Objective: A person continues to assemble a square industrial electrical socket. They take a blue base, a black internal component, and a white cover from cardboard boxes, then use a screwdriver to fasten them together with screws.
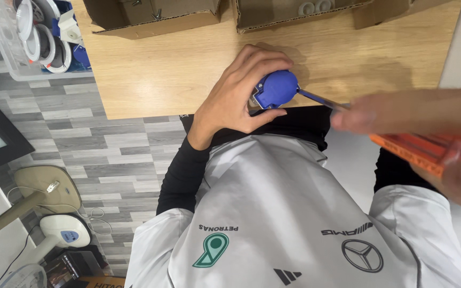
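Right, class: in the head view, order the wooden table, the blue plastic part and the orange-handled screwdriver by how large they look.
1. wooden table
2. orange-handled screwdriver, blurred and nearer the camera, so unsure
3. blue plastic part

cardboard boxes [156, 16], wooden table [188, 69] — clear bin [6, 58]
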